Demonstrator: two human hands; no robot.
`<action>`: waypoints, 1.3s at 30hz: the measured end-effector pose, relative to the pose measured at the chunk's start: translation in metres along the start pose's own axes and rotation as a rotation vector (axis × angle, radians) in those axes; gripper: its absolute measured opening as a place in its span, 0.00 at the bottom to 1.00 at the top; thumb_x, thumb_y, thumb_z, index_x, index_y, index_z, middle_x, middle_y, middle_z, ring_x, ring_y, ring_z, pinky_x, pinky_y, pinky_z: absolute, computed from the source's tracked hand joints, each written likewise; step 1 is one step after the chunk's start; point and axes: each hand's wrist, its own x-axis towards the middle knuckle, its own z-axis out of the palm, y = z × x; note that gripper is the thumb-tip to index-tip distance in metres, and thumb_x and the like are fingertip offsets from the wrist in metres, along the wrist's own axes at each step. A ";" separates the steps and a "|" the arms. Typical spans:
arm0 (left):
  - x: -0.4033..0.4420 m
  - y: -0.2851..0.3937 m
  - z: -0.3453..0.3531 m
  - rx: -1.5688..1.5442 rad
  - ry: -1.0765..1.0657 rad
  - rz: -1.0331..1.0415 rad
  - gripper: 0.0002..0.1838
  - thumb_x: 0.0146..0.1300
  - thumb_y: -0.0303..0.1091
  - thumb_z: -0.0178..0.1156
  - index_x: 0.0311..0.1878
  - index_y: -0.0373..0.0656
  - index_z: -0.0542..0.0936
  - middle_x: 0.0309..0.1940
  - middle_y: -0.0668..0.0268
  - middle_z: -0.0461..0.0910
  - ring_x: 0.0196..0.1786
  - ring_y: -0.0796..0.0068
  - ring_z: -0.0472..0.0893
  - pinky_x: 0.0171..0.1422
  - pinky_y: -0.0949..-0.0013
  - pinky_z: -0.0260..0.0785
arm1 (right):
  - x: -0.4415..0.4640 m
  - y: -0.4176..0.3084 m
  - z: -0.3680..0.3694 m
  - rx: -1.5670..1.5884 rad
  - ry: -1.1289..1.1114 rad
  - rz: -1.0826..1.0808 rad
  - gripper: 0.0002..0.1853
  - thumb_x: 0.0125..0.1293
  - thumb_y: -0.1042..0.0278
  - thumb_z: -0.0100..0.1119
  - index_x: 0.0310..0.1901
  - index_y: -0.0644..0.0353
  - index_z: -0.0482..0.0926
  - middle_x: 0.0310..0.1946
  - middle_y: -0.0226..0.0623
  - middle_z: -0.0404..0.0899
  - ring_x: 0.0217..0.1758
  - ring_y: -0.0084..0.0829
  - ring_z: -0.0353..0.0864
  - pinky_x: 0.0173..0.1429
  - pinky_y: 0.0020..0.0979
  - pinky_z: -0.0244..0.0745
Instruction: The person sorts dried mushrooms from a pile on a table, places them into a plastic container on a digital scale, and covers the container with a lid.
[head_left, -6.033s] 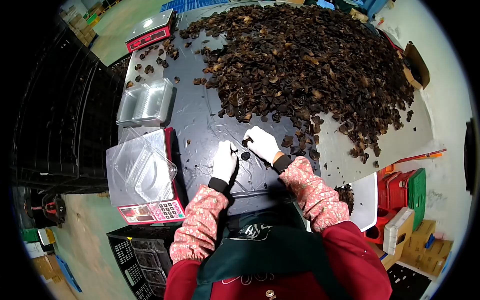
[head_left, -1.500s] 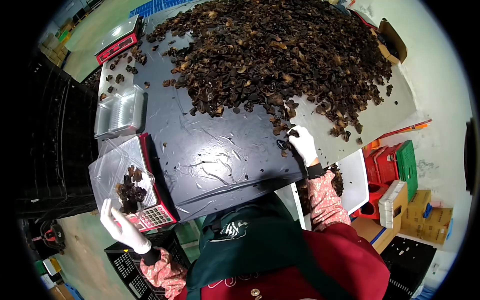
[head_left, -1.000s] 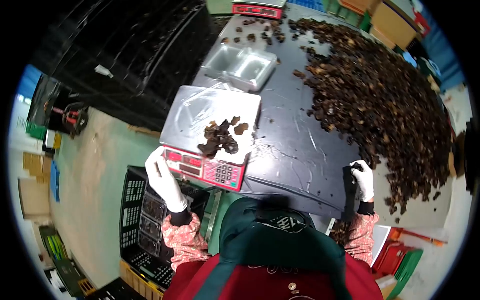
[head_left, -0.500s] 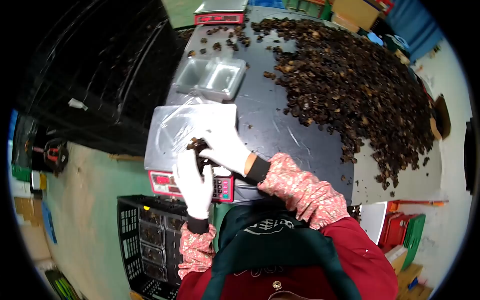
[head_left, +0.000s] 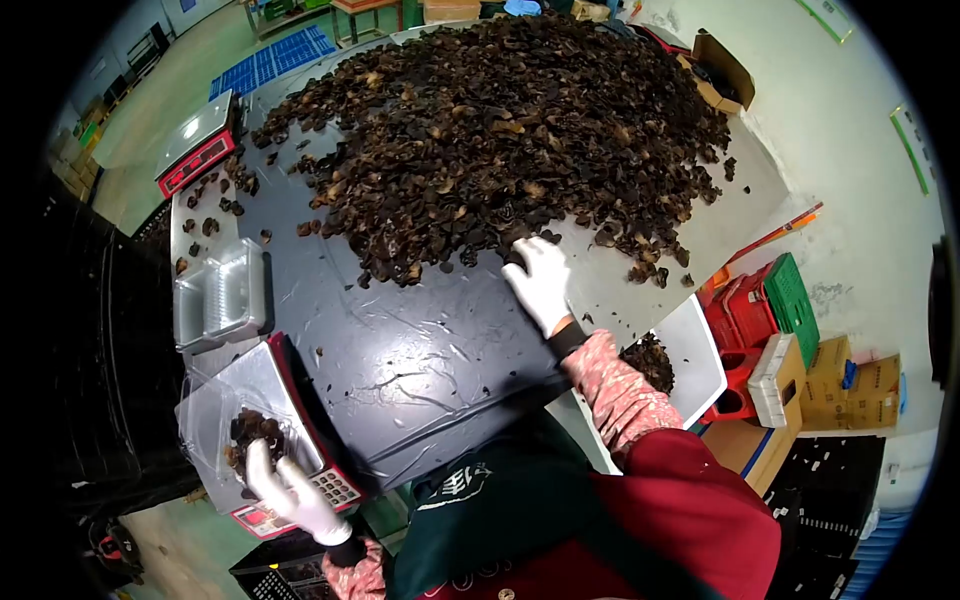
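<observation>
A big heap of dark brown wood ear mushrooms (head_left: 500,130) covers the back of the grey-covered table (head_left: 400,350). My right hand (head_left: 541,285), in a white glove, reaches to the heap's front edge, with its fingers parted and the tips at the mushrooms. At lower left, my gloved left hand (head_left: 292,495) rests open beside a small clump of mushrooms (head_left: 255,436). That clump lies in clear plastic on the red-framed weighing scale (head_left: 290,400); the plastic's exact shape is hard to make out.
Clear plastic trays (head_left: 236,290) stand behind the scale. A second scale (head_left: 198,145) sits at the far left corner, near scattered mushrooms. At right are a white bin (head_left: 690,365) with mushrooms inside, red crates (head_left: 740,320) and cardboard boxes (head_left: 850,385). Black crates (head_left: 110,350) rise at left.
The view has turned right. Both hands were together over the scale; my right hand has left it for the heap, while my left hand stays by the clump with its fingers apart.
</observation>
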 end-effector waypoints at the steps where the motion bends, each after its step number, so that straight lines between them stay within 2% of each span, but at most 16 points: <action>1: 0.002 0.023 0.023 -0.067 -0.083 -0.008 0.16 0.65 0.18 0.54 0.56 0.31 0.77 0.53 0.52 0.79 0.58 0.56 0.77 0.67 0.60 0.66 | 0.008 0.033 0.005 -0.020 -0.086 0.173 0.31 0.60 0.49 0.63 0.63 0.52 0.76 0.67 0.43 0.69 0.71 0.49 0.62 0.70 0.54 0.60; 2: 0.006 0.046 0.052 -0.154 -0.177 0.023 0.15 0.64 0.17 0.54 0.53 0.32 0.79 0.53 0.52 0.79 0.58 0.56 0.77 0.67 0.60 0.66 | 0.021 0.050 0.004 0.000 -0.193 0.283 0.34 0.61 0.44 0.63 0.68 0.46 0.72 0.71 0.42 0.64 0.74 0.52 0.58 0.71 0.58 0.58; 5: 0.002 0.097 0.145 -0.353 -0.476 0.139 0.16 0.64 0.20 0.55 0.55 0.38 0.80 0.54 0.54 0.79 0.59 0.57 0.77 0.67 0.62 0.67 | 0.040 0.069 0.030 -0.033 -0.249 0.131 0.34 0.59 0.41 0.63 0.68 0.36 0.72 0.71 0.42 0.64 0.74 0.55 0.58 0.71 0.62 0.55; 8: 0.001 0.126 0.249 -0.302 -0.551 0.296 0.21 0.65 0.21 0.53 0.62 0.40 0.76 0.61 0.53 0.76 0.63 0.53 0.75 0.70 0.59 0.66 | 0.029 0.040 0.041 -0.097 -0.278 -0.022 0.27 0.59 0.43 0.63 0.61 0.38 0.79 0.69 0.37 0.66 0.74 0.52 0.58 0.70 0.63 0.57; 11: 0.012 0.154 0.319 -0.248 -0.583 0.369 0.34 0.52 0.14 0.50 0.66 0.45 0.74 0.66 0.50 0.71 0.65 0.47 0.72 0.71 0.55 0.64 | 0.001 0.013 0.024 0.064 -0.401 -0.211 0.22 0.60 0.47 0.63 0.55 0.42 0.81 0.65 0.34 0.70 0.73 0.48 0.58 0.71 0.63 0.55; 12: 0.013 0.160 0.332 -0.187 -0.558 0.429 0.36 0.49 0.15 0.53 0.66 0.49 0.75 0.67 0.52 0.70 0.60 0.46 0.75 0.65 0.54 0.70 | -0.013 0.005 0.015 0.054 -0.394 -0.278 0.21 0.60 0.49 0.64 0.54 0.44 0.82 0.64 0.33 0.71 0.74 0.49 0.57 0.72 0.63 0.54; 15: 0.015 0.164 0.337 0.071 -0.691 0.481 0.36 0.47 0.18 0.57 0.63 0.55 0.77 0.64 0.53 0.72 0.47 0.51 0.79 0.51 0.55 0.75 | -0.038 -0.005 -0.018 0.173 -0.464 -0.409 0.17 0.62 0.56 0.62 0.52 0.46 0.84 0.63 0.33 0.73 0.74 0.49 0.58 0.74 0.62 0.51; 17: 0.011 0.156 0.323 0.101 -0.699 0.463 0.24 0.51 0.24 0.61 0.54 0.51 0.80 0.58 0.55 0.76 0.46 0.51 0.79 0.49 0.55 0.75 | -0.050 0.002 -0.033 0.309 -0.473 -0.385 0.12 0.65 0.60 0.59 0.47 0.46 0.86 0.64 0.33 0.75 0.75 0.46 0.61 0.76 0.59 0.48; 19: 0.000 0.134 0.308 0.153 -0.739 0.416 0.13 0.55 0.30 0.64 0.45 0.49 0.80 0.53 0.57 0.78 0.47 0.53 0.79 0.48 0.55 0.73 | -0.054 0.022 -0.036 0.409 -0.267 -0.329 0.08 0.61 0.68 0.64 0.42 0.52 0.87 0.53 0.32 0.82 0.67 0.44 0.69 0.73 0.49 0.58; 22: -0.017 0.111 0.274 0.145 -0.672 0.347 0.10 0.59 0.31 0.61 0.44 0.46 0.82 0.49 0.59 0.79 0.47 0.56 0.78 0.48 0.57 0.70 | -0.041 0.055 -0.035 0.497 -0.054 -0.243 0.07 0.57 0.79 0.66 0.37 0.60 0.85 0.43 0.36 0.84 0.52 0.41 0.79 0.58 0.37 0.73; 28: -0.029 0.096 0.220 -0.093 -0.555 0.048 0.05 0.64 0.31 0.63 0.40 0.41 0.80 0.39 0.58 0.79 0.41 0.56 0.80 0.47 0.62 0.73 | 0.000 0.074 -0.028 0.669 -0.133 -0.184 0.04 0.62 0.76 0.60 0.38 0.61 0.82 0.38 0.38 0.83 0.44 0.41 0.81 0.48 0.35 0.74; 30: -0.032 0.129 0.208 -0.193 -0.604 0.065 0.07 0.64 0.33 0.64 0.40 0.41 0.80 0.34 0.59 0.79 0.37 0.57 0.81 0.43 0.64 0.74 | 0.010 0.054 -0.034 0.511 -0.368 -0.167 0.05 0.64 0.72 0.60 0.38 0.60 0.84 0.36 0.39 0.84 0.43 0.41 0.82 0.46 0.35 0.74; 31: -0.039 0.134 0.204 -0.333 -0.805 -0.328 0.10 0.64 0.36 0.66 0.40 0.41 0.80 0.32 0.59 0.79 0.36 0.58 0.82 0.43 0.65 0.74 | 0.008 0.047 -0.030 0.532 -0.351 -0.243 0.07 0.65 0.70 0.59 0.40 0.59 0.85 0.34 0.38 0.85 0.41 0.40 0.82 0.45 0.36 0.75; 34: -0.068 0.142 0.215 -0.045 -0.809 0.055 0.15 0.60 0.38 0.68 0.44 0.41 0.76 0.35 0.57 0.80 0.40 0.54 0.82 0.43 0.62 0.75 | -0.004 0.022 -0.018 0.524 -0.286 -0.464 0.10 0.60 0.72 0.66 0.44 0.60 0.85 0.35 0.37 0.84 0.39 0.37 0.81 0.45 0.34 0.74; 36: -0.077 0.143 0.222 -0.017 -0.862 -0.056 0.15 0.60 0.37 0.67 0.45 0.42 0.74 0.37 0.57 0.80 0.41 0.53 0.82 0.44 0.60 0.74 | -0.015 0.016 -0.015 0.510 -0.294 -0.476 0.12 0.64 0.65 0.60 0.48 0.55 0.83 0.42 0.31 0.82 0.45 0.34 0.78 0.48 0.37 0.72; 39: -0.076 0.138 0.222 -0.213 -0.807 -0.314 0.12 0.60 0.30 0.65 0.43 0.41 0.73 0.35 0.56 0.77 0.38 0.54 0.80 0.45 0.62 0.74 | -0.020 0.015 -0.023 0.660 -0.321 -0.319 0.11 0.65 0.67 0.60 0.47 0.58 0.83 0.42 0.34 0.83 0.44 0.36 0.80 0.49 0.36 0.74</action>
